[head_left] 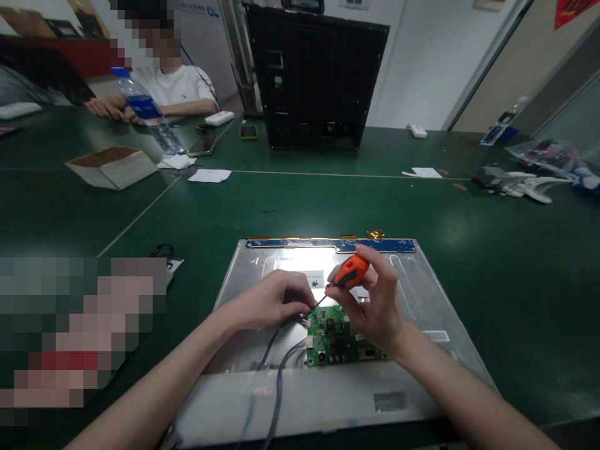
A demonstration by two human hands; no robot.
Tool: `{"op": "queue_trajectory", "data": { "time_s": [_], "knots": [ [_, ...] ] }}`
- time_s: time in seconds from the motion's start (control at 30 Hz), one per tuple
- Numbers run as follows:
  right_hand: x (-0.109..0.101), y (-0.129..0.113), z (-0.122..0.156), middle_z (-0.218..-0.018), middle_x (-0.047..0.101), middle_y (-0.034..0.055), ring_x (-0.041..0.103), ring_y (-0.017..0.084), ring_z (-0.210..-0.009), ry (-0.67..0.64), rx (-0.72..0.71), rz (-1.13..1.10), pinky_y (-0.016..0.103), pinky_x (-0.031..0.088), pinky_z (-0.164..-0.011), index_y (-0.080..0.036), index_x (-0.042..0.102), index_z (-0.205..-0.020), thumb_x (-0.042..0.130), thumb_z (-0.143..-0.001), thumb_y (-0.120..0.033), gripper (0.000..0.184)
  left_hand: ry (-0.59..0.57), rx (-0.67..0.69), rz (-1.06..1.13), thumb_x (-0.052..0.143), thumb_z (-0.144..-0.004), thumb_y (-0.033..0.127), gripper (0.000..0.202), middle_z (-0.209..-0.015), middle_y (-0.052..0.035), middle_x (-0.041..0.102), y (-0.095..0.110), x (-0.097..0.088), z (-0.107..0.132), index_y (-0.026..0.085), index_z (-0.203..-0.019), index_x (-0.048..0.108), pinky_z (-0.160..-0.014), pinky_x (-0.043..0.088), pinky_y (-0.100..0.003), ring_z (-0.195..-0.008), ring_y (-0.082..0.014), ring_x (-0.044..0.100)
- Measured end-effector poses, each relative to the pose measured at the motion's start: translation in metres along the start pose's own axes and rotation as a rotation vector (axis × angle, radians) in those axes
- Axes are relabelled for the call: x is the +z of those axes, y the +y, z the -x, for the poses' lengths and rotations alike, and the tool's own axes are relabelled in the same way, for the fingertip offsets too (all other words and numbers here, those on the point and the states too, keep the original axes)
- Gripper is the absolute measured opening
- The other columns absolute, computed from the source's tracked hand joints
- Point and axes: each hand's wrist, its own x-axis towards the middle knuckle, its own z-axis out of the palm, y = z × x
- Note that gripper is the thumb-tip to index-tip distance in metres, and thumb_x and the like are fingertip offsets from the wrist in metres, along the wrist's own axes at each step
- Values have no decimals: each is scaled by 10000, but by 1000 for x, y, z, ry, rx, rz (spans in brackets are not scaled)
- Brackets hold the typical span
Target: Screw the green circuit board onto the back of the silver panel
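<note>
The right hand (380,301) is gripping a screwdriver (352,271) at the far-left corner of the board (335,337), which is resting on the panel (328,397) with cables (280,387) already joining its left edge, while the left hand (272,301) is curling there, its grasp unclear, the screwdriver work seemingly unfinished.

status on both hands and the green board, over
Right hand gripping screwdriver, pointed at far left corner of board. Left hand by same corner. Cables off board's left side.

Electronics workshop, green table (300,203), circuit board (335,340), screwdriver (351,271)
</note>
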Motion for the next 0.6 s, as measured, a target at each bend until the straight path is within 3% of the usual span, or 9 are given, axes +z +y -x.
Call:
{"op": "queue_trajectory", "data": {
  "time_s": [0.4, 0.6],
  "knots": [
    [3, 1, 4, -911, 600, -2, 648, 147, -713, -30, -67, 57, 282, 614, -654, -387, 227, -1480, 618, -932, -198, 699, 3, 0, 24, 656, -848, 242, 121, -763, -16, 640, -2, 2, 1, 158, -761, 673, -641, 438, -257, -689, -156, 567],
    [4, 4, 2, -919, 592, 12, 640, 131, -693, 39, -170, 73, 249, 612, -606, -298, 250, -1497, 599, -950, -194, 657, -12, -9, 31, 663, -839, 228, 99, -748, -8, 620, -1, 2, 0, 152, -776, 660, -653, 426, -251, -705, -153, 553]
  ]
}}
